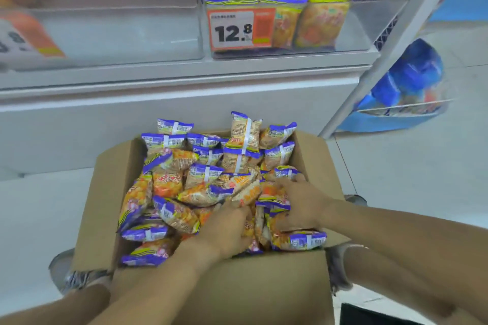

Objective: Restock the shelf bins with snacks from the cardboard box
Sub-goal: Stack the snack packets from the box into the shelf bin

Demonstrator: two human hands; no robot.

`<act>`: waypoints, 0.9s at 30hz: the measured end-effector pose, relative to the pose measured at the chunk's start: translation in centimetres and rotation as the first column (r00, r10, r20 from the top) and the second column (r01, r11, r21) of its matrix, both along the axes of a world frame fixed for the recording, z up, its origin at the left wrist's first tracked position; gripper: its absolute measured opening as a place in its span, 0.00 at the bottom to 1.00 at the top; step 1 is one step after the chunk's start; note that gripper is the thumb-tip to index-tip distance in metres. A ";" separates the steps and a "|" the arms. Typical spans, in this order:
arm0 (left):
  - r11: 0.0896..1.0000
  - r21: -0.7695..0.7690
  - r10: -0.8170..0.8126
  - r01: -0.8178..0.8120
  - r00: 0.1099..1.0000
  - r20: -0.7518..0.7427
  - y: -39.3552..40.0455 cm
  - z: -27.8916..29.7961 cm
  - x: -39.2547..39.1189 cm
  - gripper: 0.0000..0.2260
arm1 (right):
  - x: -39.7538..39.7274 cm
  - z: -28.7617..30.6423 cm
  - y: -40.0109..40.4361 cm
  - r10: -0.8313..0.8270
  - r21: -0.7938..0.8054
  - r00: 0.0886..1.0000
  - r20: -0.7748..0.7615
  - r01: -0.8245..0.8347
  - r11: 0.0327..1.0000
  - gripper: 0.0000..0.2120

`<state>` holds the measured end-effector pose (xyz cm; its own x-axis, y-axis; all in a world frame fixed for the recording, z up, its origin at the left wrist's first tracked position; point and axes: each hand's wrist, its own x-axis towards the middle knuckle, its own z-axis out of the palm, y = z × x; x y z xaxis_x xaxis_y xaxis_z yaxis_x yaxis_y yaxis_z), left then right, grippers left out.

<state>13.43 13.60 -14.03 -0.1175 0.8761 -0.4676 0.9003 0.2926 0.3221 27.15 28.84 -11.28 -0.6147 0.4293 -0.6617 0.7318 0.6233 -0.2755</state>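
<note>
An open cardboard box [111, 192] on the floor is heaped with orange and purple snack packets [200, 163]. Both my hands are down in the pile near the box's front right. My left hand [224, 232] curls its fingers round packets in the middle. My right hand [301, 203] grips packets just to the right of it, fingertips buried among them. Above, a clear shelf bin [356, 34] with a 12.8 price tag [233, 30] holds several of the same packets.
Another clear bin [118, 34] stands to the left on the same shelf, another orange price tag [29, 37] at its left end. A slanted white shelf post [396, 42] rises at right, with blue packaged goods [406, 82] behind it. White floor surrounds the box.
</note>
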 end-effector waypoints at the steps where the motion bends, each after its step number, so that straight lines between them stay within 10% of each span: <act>1: 1.000 0.004 -0.002 0.002 1.000 -0.017 -0.1 0.1 0.0 0.21 | 0.0 0.0 -0.2 -0.034 -0.011 0.999 -0.033 0.033 0.999 0.49; 8: 0.997 0.072 0.043 -0.032 0.986 -0.160 -1.9 1.4 -2.0 0.18 | -0.9 -0.2 -0.9 -0.131 0.018 0.982 -0.136 0.135 0.991 0.31; 15: 0.830 0.353 0.340 -0.432 0.894 0.292 -6.4 0.8 -2.3 0.21 | -2.6 -1.0 -1.9 -0.219 -0.046 0.953 -0.208 0.214 0.976 0.07; 23: 0.711 0.429 0.424 -0.558 0.826 0.372 -7.4 -0.1 -0.4 0.10 | -3.7 -1.2 -2.5 -0.215 -0.001 0.976 0.018 0.216 0.976 0.38; 27: 0.817 0.237 0.524 -0.526 0.848 0.074 -7.1 0.8 0.3 0.32 | -4.4 -0.9 -2.9 -0.019 0.088 0.996 0.092 0.011 0.996 0.39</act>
<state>13.69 6.47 -13.22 -0.5902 0.7663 -0.2538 0.6304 0.6339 0.4481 22.79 25.89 -12.23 -0.5456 0.4965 -0.6751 0.7613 0.6305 -0.1515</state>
